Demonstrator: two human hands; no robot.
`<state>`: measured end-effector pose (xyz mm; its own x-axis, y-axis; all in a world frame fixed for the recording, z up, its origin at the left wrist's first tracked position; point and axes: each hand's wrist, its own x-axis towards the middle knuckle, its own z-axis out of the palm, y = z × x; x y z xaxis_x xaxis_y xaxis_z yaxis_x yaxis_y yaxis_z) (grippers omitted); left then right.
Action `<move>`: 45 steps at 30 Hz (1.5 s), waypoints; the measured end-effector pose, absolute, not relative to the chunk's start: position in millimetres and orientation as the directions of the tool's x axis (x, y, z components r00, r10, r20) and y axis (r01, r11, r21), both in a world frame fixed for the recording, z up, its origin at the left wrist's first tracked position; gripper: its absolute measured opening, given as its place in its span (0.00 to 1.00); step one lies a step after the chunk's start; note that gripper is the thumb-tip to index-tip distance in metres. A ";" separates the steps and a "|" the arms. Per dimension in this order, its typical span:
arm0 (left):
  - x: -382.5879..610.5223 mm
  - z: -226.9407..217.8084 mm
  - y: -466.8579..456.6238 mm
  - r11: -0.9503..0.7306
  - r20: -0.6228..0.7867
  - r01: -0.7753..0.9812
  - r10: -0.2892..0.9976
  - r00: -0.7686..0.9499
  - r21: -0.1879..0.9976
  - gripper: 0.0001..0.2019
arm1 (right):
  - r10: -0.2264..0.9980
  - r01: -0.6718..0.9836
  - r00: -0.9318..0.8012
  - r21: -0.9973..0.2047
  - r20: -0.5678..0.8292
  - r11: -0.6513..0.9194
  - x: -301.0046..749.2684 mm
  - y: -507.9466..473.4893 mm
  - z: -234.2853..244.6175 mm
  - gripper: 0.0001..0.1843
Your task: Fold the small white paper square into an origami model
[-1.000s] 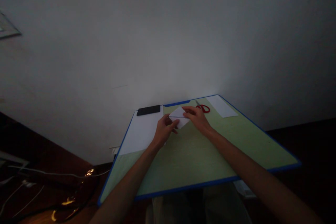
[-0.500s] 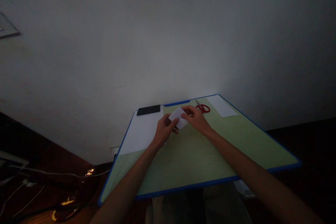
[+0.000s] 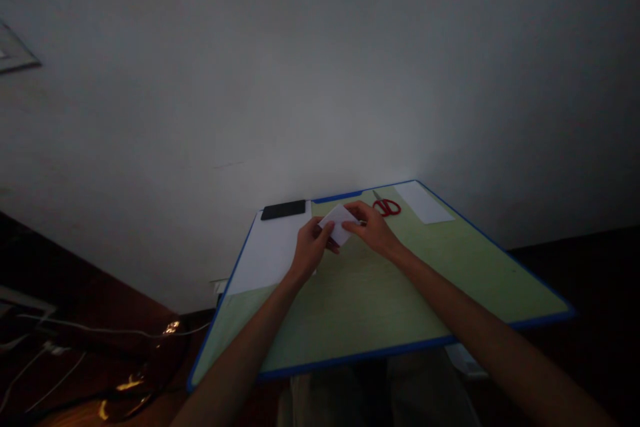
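A small folded white paper (image 3: 339, 222) is held between both hands over the far part of a green board with a blue rim (image 3: 380, 351). My left hand (image 3: 309, 250) pinches the paper's lower left side with closed fingers. From the right, my right hand (image 3: 373, 229) grips its other edge, fingers pressed together. The paper is tilted, lifted slightly off the board.
Red-handled scissors (image 3: 387, 206) lie just beyond my right hand. A white sheet (image 3: 270, 250) covers the board's left part, with a black phone (image 3: 283, 209) at its far end. Another white sheet (image 3: 423, 203) lies at the far right corner. Cables (image 3: 100, 340) run on the floor at left.
The paper went from a wider triangular shape lying on the board to a smaller, tilted piece held up between both hands. Both hands drew slightly closer together.
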<state>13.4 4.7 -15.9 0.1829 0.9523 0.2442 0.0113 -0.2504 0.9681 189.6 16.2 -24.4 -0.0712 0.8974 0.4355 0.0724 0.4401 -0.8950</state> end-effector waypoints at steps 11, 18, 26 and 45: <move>13.9 -15.7 4.3 -0.242 0.240 -0.011 0.953 0.186 0.970 0.26 | 0.866 0.133 -0.041 -0.856 0.499 0.499 188.8 13.3 -21.5 0.10; 13.1 -11.8 2.4 -0.210 0.218 -0.059 0.957 0.192 0.976 0.27 | 0.859 0.137 -0.055 -0.849 0.508 0.511 190.0 16.9 -25.7 0.10; 12.8 -11.3 2.8 -0.256 0.269 -0.093 0.947 0.174 0.962 0.30 | 0.887 -0.004 -0.025 -0.887 0.461 0.461 189.8 13.6 -21.9 0.23; 5.7 -6.3 8.3 -0.489 0.488 0.079 0.872 0.032 0.868 0.15 | 0.872 0.177 -0.151 -0.855 0.466 0.488 194.3 8.1 -15.7 0.16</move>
<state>5.7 8.3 -6.3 0.0319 0.8720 0.4884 0.0794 -0.4893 0.8685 194.3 8.1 -15.7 -0.1514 0.8718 0.4658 0.1769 0.4875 -0.8550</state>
